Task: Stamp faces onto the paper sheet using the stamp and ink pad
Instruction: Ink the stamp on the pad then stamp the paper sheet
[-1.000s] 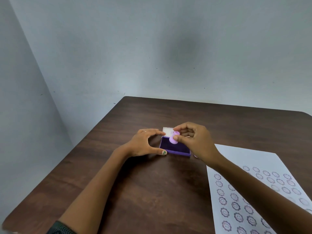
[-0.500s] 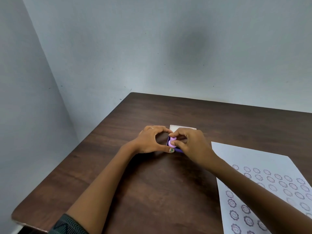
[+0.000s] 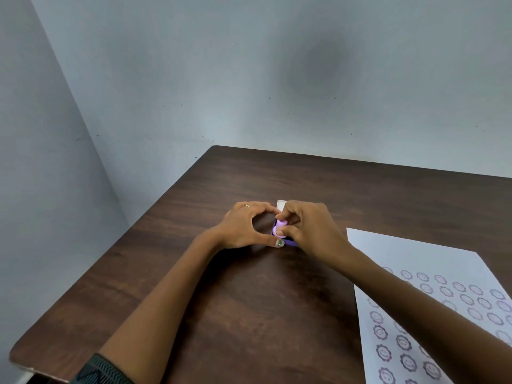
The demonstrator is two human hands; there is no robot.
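Step judged: inking stamp (image 3: 280, 226) on ink pad (image 3: 291, 242), mid counter (image 3: 249, 300).

Right hand (image 3: 307, 231) pinches lilac stamp between thumb and fingertips, face down into purple pad. Left hand (image 3: 245, 227) curls open in C-shape, thumb and forefinger bracing pad's 9 o'clock edge, nothing gripped.

White lid (image 3: 281, 205) just behind pad at 12 o'clock. Paper sheet (image 3: 410, 261) at 4 o'clock of pad, rows of faces already printed, top strip blank.

To do well: press straight down, even pressure, no rocking; keep pad braced; lift vertically so pad stays put.
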